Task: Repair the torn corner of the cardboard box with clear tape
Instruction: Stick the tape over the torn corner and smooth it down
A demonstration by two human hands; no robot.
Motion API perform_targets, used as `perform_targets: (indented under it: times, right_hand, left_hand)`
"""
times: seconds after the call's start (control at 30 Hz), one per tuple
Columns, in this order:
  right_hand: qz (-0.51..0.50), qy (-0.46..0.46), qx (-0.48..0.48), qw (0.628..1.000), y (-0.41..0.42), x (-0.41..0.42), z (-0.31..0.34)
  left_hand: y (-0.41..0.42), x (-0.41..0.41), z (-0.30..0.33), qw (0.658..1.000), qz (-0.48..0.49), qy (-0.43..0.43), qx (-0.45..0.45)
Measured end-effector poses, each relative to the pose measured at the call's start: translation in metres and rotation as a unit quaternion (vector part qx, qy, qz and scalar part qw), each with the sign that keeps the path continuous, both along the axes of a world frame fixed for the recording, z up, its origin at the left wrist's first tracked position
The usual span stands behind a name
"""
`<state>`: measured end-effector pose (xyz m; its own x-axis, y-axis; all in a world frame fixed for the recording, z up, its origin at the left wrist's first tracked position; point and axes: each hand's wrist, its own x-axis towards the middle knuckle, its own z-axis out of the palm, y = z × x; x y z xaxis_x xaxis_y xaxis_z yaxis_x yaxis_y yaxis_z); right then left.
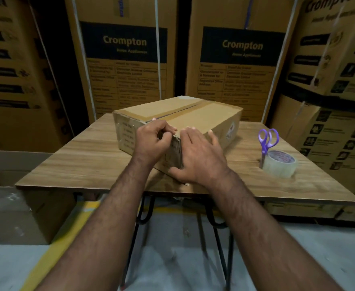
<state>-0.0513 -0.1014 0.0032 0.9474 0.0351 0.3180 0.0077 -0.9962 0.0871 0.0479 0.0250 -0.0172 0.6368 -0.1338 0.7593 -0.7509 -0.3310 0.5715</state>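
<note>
Cardboard is filling most of what I am watching: the cardboard box (178,122) is sitting angled on the wooden table (84,156), its torn corner (177,143) turned toward 6 o'clock, probably so both hands can reach it. I am seeing the left hand (151,141) curling its fingers shut on the frayed edge at the top of that corner, pinching the loose flap. The right hand (199,156) is lying flat and spread against the box's side, fingers open, gripping nothing, and I judge it is bracing the box while the flap is being pressed into line.

Over at 3 o'clock the clear tape roll (279,163) is waiting untouched, well apart from the box, with the purple scissors (267,141) lying just behind it (their blade tips are disappearing behind the roll). So taping is not yet starting.

The hands are covering the tear itself, so I cannot tell how far it is running. Printing on the box's left face is too blurred to read, and the tall cartons (124,59) behind are being cut off at the top.
</note>
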Motion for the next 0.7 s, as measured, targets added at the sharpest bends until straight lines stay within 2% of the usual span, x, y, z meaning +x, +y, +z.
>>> perform_targets:
  times: [0.2, 0.33, 0.4, 0.6, 0.7]
  right_hand:
    - [0.004, 0.043, 0.030, 0.999, 0.011, 0.024, 0.021]
    - [-0.038, -0.044, 0.044, 0.997, 0.006, -0.017, 0.005]
    - [-0.056, -0.053, 0.049, 0.996, 0.015, -0.030, -0.002]
    - [-0.147, 0.036, -0.016, 0.988, 0.030, 0.009, 0.016]
    - [-0.131, 0.067, 0.028, 0.989, 0.009, 0.027, 0.028]
  left_hand:
    - [0.004, -0.006, 0.006, 1.000, 0.008, 0.017, 0.025]
    - [0.006, -0.007, 0.002, 0.999, -0.011, -0.020, 0.029]
    - [0.004, -0.007, -0.001, 0.999, -0.011, -0.028, 0.017]
    - [0.004, -0.003, -0.003, 0.999, -0.027, -0.018, 0.018]
    - [0.008, -0.003, -0.003, 0.999, -0.035, -0.019, 0.036]
